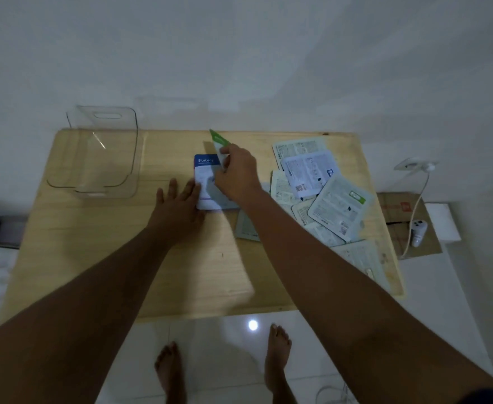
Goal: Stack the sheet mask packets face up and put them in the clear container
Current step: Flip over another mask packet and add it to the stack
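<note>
The blue packet [206,176] on the table [93,228] read "Blueberry" in white on its blue top band; print on the other packets [321,185] was too small to read.

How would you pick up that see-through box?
Grip the clear container by the cut-out handle slot in its tall far wall, coming from above. It stands upright and open-topped on the wooden table, and its smooth walls look slippery, so the slot is probably the surest hold.

Container [99,158] left, packets [323,193] right
</note>
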Demonstrator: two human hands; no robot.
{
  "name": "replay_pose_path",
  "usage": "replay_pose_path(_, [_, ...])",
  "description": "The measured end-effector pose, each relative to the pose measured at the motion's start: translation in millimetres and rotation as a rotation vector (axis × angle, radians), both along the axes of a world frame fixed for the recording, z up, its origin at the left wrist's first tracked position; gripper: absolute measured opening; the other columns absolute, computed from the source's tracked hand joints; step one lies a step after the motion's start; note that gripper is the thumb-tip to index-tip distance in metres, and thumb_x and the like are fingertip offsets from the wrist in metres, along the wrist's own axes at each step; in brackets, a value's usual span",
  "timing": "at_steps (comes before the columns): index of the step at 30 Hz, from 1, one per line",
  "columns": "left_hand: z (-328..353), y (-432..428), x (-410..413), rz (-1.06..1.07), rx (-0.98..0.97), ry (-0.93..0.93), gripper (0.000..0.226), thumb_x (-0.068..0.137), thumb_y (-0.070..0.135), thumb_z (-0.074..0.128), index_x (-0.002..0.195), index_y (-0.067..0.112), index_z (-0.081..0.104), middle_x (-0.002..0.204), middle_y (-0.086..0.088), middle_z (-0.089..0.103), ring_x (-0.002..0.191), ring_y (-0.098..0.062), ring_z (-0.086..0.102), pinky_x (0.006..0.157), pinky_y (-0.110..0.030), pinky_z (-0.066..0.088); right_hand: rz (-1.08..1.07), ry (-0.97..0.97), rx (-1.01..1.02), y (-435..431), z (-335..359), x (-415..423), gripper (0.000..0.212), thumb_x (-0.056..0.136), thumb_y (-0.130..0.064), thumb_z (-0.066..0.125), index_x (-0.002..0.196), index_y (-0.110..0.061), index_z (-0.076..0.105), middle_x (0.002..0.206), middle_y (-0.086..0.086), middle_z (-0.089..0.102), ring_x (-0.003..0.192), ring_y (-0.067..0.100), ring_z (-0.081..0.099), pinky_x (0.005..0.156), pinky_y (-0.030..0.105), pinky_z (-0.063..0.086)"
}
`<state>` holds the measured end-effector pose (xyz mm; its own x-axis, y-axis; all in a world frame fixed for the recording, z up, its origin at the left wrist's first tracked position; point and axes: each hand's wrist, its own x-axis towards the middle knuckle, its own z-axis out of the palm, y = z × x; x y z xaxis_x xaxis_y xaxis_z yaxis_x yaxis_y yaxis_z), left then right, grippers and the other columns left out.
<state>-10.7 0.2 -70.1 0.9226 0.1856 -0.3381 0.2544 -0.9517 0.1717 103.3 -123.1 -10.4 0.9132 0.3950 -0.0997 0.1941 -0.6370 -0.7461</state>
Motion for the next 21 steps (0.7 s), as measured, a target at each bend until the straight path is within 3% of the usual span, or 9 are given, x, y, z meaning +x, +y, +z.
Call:
replay_pose_path(3, [-3,1,1,-0.003,-0.020,-0.006,0.073,0.097,0.046,0.036,0.154,0.022,-0.002,0.164,-0.005,0.000,0.148,-0.043,-0.006,0.116,-0.061,0.004,0.066,0.021,-0.051,13,-13,-13,0.047,0.084,-0.017,0.072,0.127,-0.002,0.060,0.113,0.017,0.068,0.110,0.029,0.061,0.094,0.034,0.047])
replay_pose_path(6, [-4,2,0,0.001,-0.053,-0.017,0.072,0.097,0.042,0.038,0.154,0.021,0.000,0.165,-0.003,0.002,0.148,-0.045,-0.003,0.116,-0.062,0.009,0.098,0.063,-0.080,15,-23,-17,0.051,0.088,-0.031,0.071,0.128,-0.002,0.059,0.119,0.017,0.066,0.113,0.029,0.059,0.096,0.034,0.043])
replay_pose_path(10, [-3,1,0,0.006,-0.048,-0.017,0.072,0.096,0.041,0.041,0.155,0.021,0.004,0.164,-0.005,0.004,0.148,-0.045,-0.001,0.116,-0.060,0.010,0.110,0.083,-0.081,4,-24,-13,0.047,0.089,-0.027,0.070,0.128,-0.003,0.061,0.123,0.015,0.066,0.116,0.028,0.060,0.099,0.032,0.043])
replay_pose_path(16, [-1,-1,3,0.028,-0.043,0.005,0.073,0.095,0.041,0.044,0.155,0.017,0.009,0.164,-0.004,0.007,0.148,-0.044,0.001,0.115,-0.060,0.013,-0.140,0.082,-0.104,-74,-3,19,0.044,0.091,-0.027,0.066,0.132,-0.010,0.059,0.129,0.010,0.065,0.119,0.027,0.061,0.101,0.035,0.047])
replay_pose_path(21, [2,-3,6,0.029,-0.044,0.029,0.073,0.095,0.039,0.043,0.155,0.015,0.008,0.164,-0.007,0.006,0.147,-0.045,0.001,0.115,-0.061,0.014,-0.380,0.024,-0.299,-159,2,27,0.044,0.095,-0.032,0.059,0.134,-0.011,0.059,0.131,0.013,0.062,0.121,0.032,0.060,0.100,0.047,0.051])
